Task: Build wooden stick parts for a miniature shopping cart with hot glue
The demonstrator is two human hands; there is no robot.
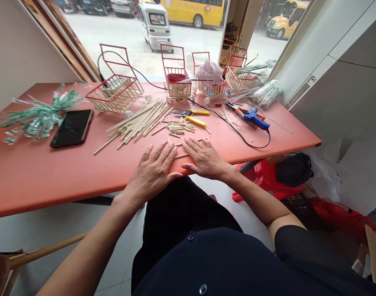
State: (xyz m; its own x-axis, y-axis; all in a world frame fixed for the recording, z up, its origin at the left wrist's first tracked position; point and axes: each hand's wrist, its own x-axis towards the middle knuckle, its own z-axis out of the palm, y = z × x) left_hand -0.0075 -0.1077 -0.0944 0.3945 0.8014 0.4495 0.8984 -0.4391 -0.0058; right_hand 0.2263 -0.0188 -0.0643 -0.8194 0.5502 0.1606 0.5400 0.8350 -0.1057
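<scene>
My left hand (153,170) lies flat on the near edge of the orange table (46,172), fingers stretched out. My right hand (204,158) rests flat beside it, also spread. Between and under the fingertips lie a few short wooden sticks (182,155). Just beyond them is a small heap of cut stick pieces (179,126), and to its left a long pile of wooden sticks (138,121). Yellow-handled cutters (192,116) lie behind the cut pieces.
A black phone (72,127) and green-printed plastic wrappers (36,117) lie at the left. Several small stick-built carts with red frames (116,92) stand along the far edge. A blue glue gun (254,118) with a black cord lies at the right. A red stool (264,176) stands below.
</scene>
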